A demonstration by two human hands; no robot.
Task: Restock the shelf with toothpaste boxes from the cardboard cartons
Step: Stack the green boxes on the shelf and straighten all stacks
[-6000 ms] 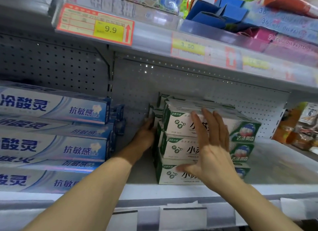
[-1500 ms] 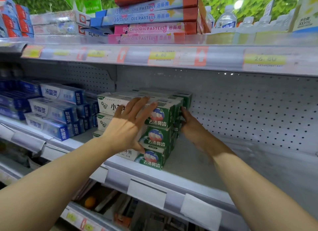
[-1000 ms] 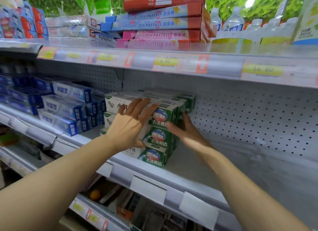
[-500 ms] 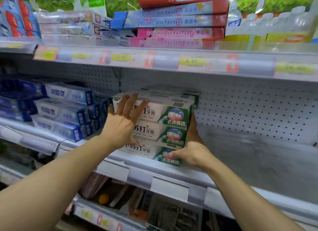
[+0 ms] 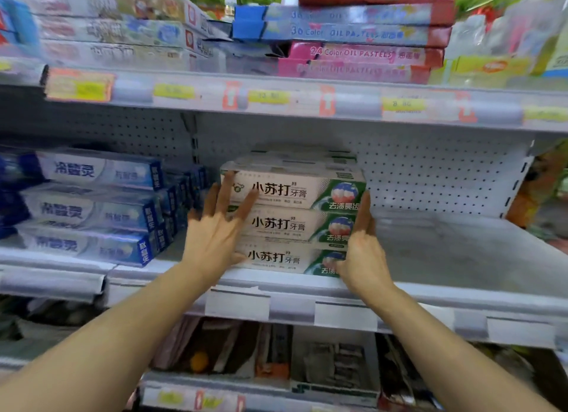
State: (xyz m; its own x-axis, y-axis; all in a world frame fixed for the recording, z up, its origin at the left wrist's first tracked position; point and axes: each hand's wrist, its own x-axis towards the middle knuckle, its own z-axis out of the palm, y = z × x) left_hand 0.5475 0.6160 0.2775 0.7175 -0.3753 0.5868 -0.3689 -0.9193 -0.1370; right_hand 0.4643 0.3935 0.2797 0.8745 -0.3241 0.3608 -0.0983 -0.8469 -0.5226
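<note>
Left grip: the left hand [image 5: 215, 233] lies wide and flat, fingers spread and straight, pressing the front faces of the green-and-white toothpaste boxes [image 5: 292, 224] near their left end; it holds nothing.
Right grip: the right hand [image 5: 362, 252] is also wide, its straight fingers laid up the right end of the stack and its palm at the bottom box's corner; it presses and does not clasp.
Stack: three boxes show in the front pile, one on another, with more behind; they sit on the shelf [image 5: 461, 258] just inside its front lip.
Long axis: each box runs left to right along the shelf edge, so the two hands bracket the pile end to end.
Nearer hand: both touch it; the right one covers the end face, the better place for a sideways nudge.
Neighbours: blue toothpaste boxes [image 5: 92, 208] stand to the left across a narrow gap; bare shelf lies to the right.
Change: a second and a half ago the right hand reached behind the pile's far end; it now sits at the front right corner, and the pile faces the aisle more squarely.
</note>
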